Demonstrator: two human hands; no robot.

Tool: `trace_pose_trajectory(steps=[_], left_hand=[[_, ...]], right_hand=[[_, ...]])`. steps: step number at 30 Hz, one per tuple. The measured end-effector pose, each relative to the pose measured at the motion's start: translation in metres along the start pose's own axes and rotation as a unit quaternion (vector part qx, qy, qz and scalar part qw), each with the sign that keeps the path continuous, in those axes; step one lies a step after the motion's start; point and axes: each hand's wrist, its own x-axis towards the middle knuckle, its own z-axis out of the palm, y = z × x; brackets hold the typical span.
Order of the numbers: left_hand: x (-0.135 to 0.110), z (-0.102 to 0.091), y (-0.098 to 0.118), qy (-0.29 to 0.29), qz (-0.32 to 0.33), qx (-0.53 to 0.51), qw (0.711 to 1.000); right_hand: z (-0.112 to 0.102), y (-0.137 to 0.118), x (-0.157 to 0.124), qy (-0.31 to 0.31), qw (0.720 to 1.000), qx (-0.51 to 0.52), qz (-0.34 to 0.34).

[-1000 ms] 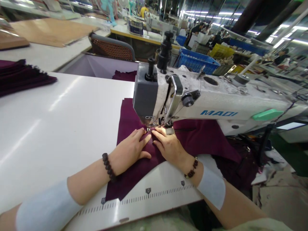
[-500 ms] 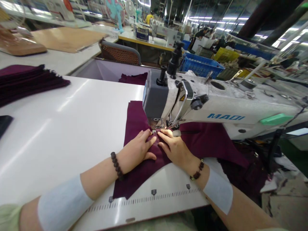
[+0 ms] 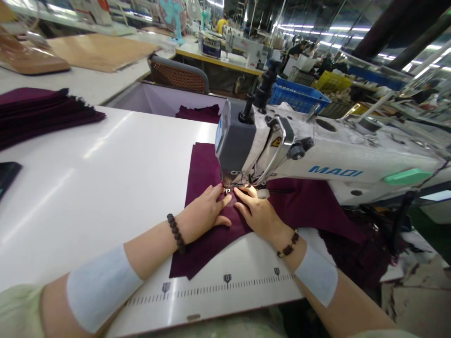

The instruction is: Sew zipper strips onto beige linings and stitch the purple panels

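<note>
A maroon piece of fabric (image 3: 202,164) lies under the presser foot (image 3: 228,191) of a white sewing machine (image 3: 299,136). My left hand (image 3: 207,209) rests flat on it, left of the foot, with fingers stretched out and thumb spread. On the right of the foot my right hand (image 3: 259,211) presses the cloth, its fingers extended and the fingertips close to the needle area. A pale band or ring sits on one of its fingers. The fabric continues to the right beneath the machine arm, where a dark slit or seam line shows. The needle itself is too small to make out.
A stack of maroon fabric pieces (image 3: 45,112) lies at the table's left, with a dark flat object (image 3: 9,176) nearer me. Behind the table's far edge, more maroon cloth (image 3: 199,113) lies in a bin. A ruler scale (image 3: 197,292) runs along the front edge.
The fabric has slid slightly away from me under the presser foot, and both hands have gone with it. The whole view has shifted a little.
</note>
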Motion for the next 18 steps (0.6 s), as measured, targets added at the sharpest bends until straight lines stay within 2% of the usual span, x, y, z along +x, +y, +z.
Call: trace_pose_trajectory(steps=[10,18], left_hand=[[0.0020,-0.0001,-0.0019,0.009,0.006,-0.017,1.000],[0.0018,0.0014,-0.0042,0.016,0.020,-0.006,1.000]], right_hand=[[0.0016,0.0006,0.0017,0.009,1.000,-0.010,0.007],[-0.0054,-0.0050,0.0036,-0.026,0.999,-0.033,0.024]])
